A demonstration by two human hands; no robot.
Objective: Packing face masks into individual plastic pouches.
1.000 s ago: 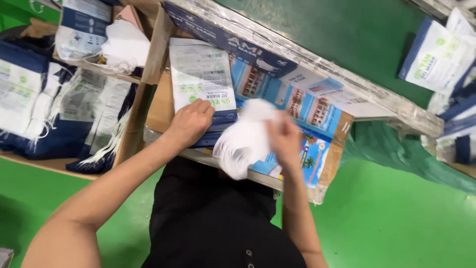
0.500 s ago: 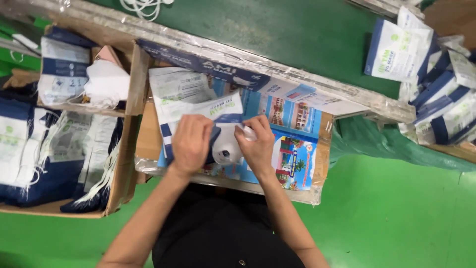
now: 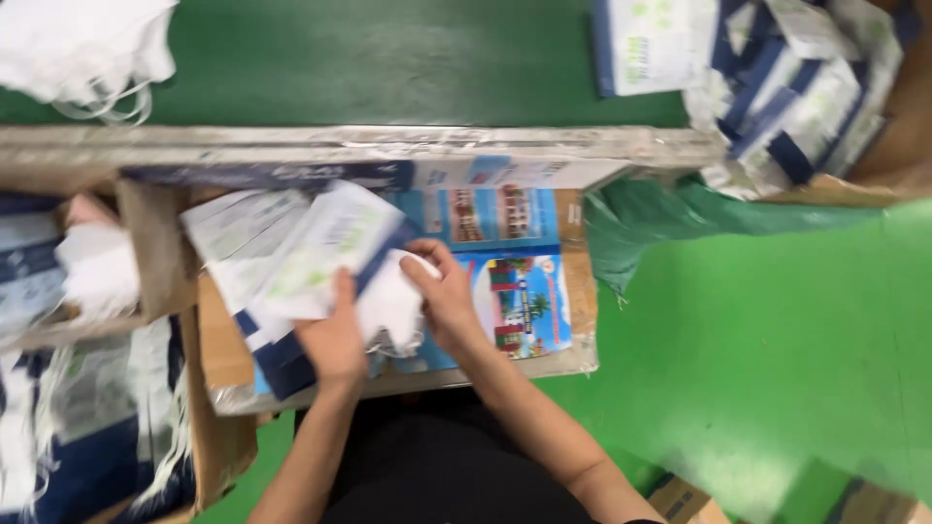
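1. L hand: grip closed on a white-blue pouch, lifted above the surface.
2. R hand: grip closed on white masks, pressed at pouch opening.
3. Carton w/ more masks: left.

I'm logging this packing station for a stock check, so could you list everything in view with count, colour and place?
White masks: a small stack, white, between both hands at centre.
Flat pouch: one, white and blue with green print, held above the stack.
More pouches: several, same colours, fanned to the left beneath it.
Work board: one, cardboard covered with colourful printed sheets, under the hands.
Cardboard box: one, brown, left, holding packets and loose white masks.
Pouch pile: many, white and blue, top right.
Loose masks: a heap, white, top left.
Floor: green.
Left hand: gripping the pouch.
Right hand: on the mask stack.
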